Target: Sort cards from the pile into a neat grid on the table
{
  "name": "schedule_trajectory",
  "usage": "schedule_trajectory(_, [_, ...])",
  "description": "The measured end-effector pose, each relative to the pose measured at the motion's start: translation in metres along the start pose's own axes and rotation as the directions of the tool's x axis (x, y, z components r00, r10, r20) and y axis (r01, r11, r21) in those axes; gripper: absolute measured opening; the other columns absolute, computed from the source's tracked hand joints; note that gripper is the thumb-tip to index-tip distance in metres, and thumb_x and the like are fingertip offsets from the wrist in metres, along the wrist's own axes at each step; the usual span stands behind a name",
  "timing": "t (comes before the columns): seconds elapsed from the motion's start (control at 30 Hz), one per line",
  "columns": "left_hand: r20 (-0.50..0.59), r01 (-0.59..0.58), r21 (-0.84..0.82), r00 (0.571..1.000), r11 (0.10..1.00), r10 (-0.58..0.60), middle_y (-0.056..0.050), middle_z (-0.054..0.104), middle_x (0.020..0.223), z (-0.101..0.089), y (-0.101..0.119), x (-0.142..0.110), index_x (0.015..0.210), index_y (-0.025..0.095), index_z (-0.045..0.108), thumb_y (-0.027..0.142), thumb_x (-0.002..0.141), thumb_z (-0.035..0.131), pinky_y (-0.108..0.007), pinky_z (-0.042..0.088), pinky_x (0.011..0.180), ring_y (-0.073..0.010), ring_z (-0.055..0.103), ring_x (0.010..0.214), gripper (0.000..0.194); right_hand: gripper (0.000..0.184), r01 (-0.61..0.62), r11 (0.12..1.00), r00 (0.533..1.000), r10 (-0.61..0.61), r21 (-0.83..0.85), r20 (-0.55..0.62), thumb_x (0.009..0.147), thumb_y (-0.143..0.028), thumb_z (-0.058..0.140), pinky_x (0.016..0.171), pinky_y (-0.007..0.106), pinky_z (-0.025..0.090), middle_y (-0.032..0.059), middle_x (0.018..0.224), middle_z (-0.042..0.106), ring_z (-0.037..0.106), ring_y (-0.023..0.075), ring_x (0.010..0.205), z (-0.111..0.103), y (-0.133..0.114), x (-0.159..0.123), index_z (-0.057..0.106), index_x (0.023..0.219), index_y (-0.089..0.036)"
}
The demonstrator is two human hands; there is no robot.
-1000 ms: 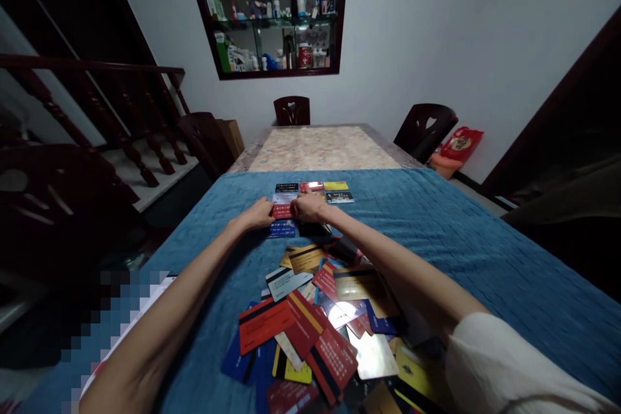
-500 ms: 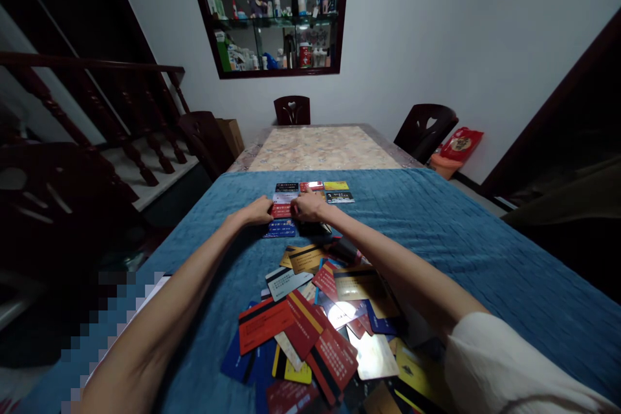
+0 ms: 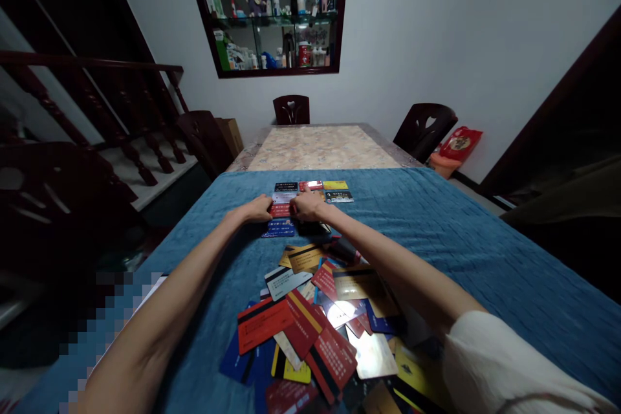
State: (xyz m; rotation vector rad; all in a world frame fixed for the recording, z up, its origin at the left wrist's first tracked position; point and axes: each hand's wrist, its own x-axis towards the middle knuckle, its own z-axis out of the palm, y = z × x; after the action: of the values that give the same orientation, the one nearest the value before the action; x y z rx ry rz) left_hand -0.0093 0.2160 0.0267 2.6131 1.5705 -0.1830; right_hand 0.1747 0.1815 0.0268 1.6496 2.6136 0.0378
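A red bank card (image 3: pixel 280 210) lies on the blue cloth between my two hands. My left hand (image 3: pixel 259 208) is closed at its left edge, fingers curled. At the right edge are the closed fingers of my right hand (image 3: pixel 307 206), which covers part of the neighbouring cards. A pale card (image 3: pixel 283 197) lies just beyond the red one, and a blue card (image 3: pixel 278 229) just before it. Further back are a black card (image 3: pixel 286 187), a red-and-white card (image 3: pixel 310 185), a yellow card (image 3: pixel 336 185) and a second black card (image 3: pixel 339 196). My right wrist partly hides a dark card (image 3: pixel 311 229).
Nearer me, a loose heap of overlapping cards (image 3: pixel 305 323) spreads under my right forearm. The blue cloth (image 3: pixel 436 239) covers the near part of the table (image 3: pixel 330 145). Chairs (image 3: pixel 425 129) stand around it, and a wall cabinet (image 3: pixel 279 19) is behind.
Both hands stay at the red card with hardly any movement. The whole view has shifted very slightly.
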Motion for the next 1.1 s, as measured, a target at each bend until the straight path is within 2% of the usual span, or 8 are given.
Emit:
schedule_trajectory(0.2, [0.023, -0.018, 0.022, 1.000, 1.000, 0.017, -0.008, 0.062, 0.101, 0.001, -0.001, 0.002, 0.093, 0.014, 0.065, 0.020, 0.074, 0.059, -0.025, 0.051, 0.078, -0.0191, 0.060, 0.085, 0.021, 0.033, 0.006, 1.000, 1.000, -0.006, -0.014, -0.001, 0.084, -0.027, 0.056, 0.088, 0.045, 0.049, 0.0146, 0.123, 0.066, 0.049, 0.0366, 0.122, -0.002, -0.001, 0.001, 0.071, 0.113, -0.019])
schedule_trajectory(0.4, [0.021, -0.020, 0.034, 1.000, 0.999, 0.019, -0.009, 0.061, 0.103, 0.006, 0.000, 0.005, 0.094, 0.013, 0.065, 0.017, 0.071, 0.059, -0.024, 0.051, 0.075, -0.0184, 0.060, 0.081, 0.023, 0.030, 0.031, 0.999, 0.999, -0.031, -0.030, -0.013, 0.083, -0.025, 0.056, 0.088, 0.042, 0.048, 0.0149, 0.120, 0.068, 0.053, 0.0338, 0.117, -0.002, -0.001, 0.001, 0.072, 0.108, -0.017])
schedule_trajectory(0.67, [-0.025, -0.049, 0.032, 0.998, 0.998, 0.050, -0.010, 0.063, 0.101, 0.015, -0.004, 0.003, 0.088, 0.014, 0.067, 0.016, 0.068, 0.061, -0.024, 0.049, 0.068, -0.0185, 0.060, 0.077, 0.020, 0.031, 0.098, 0.993, 0.994, -0.101, -0.073, -0.048, 0.086, -0.027, 0.055, 0.096, 0.046, 0.044, 0.0187, 0.118, 0.068, 0.049, 0.0353, 0.121, 0.000, -0.003, 0.000, 0.071, 0.107, -0.012])
schedule_trajectory(1.1, [-0.076, -0.060, -0.020, 0.995, 0.998, 0.059, -0.004, 0.067, 0.079, 0.012, -0.005, 0.002, 0.084, 0.016, 0.069, 0.024, 0.072, 0.060, -0.023, 0.048, 0.066, -0.0200, 0.063, 0.076, 0.017, 0.032, 0.055, 0.997, 0.998, -0.057, -0.061, -0.036, 0.088, -0.029, 0.054, 0.095, 0.051, 0.044, 0.0167, 0.123, 0.066, 0.048, 0.0357, 0.122, -0.001, -0.002, -0.001, 0.070, 0.111, -0.016])
